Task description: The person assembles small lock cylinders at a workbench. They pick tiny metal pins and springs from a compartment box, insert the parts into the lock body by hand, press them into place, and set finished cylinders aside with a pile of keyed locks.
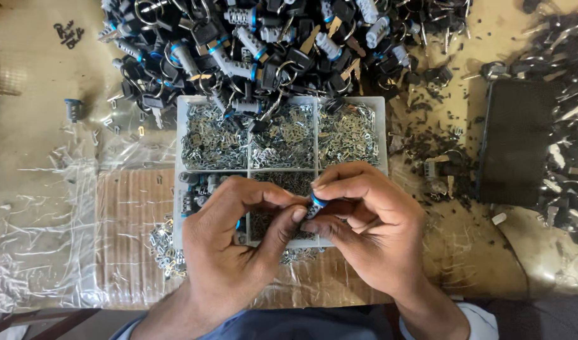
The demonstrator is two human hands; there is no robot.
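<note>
Your left hand (pixel 229 236) and right hand (pixel 371 220) meet over the near middle compartment of the white divided tray (pixel 381 135), both pinching a small grey lock cylinder with a blue ring (pixel 315 204) between thumbs and fingertips. The tray's far compartments hold small shiny metal clips (pixel 286 135). Beyond it, a heap of lock cylinders with keys (pixel 257 44) covers the surface (pixel 24 69).

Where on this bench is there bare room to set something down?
Left of the divided tray: bare tabletop and corrugated cardboard under crumpled plastic. Crowded: the lock cylinder pile above, black scraps right. Both hands cover the tray's near half.
</note>
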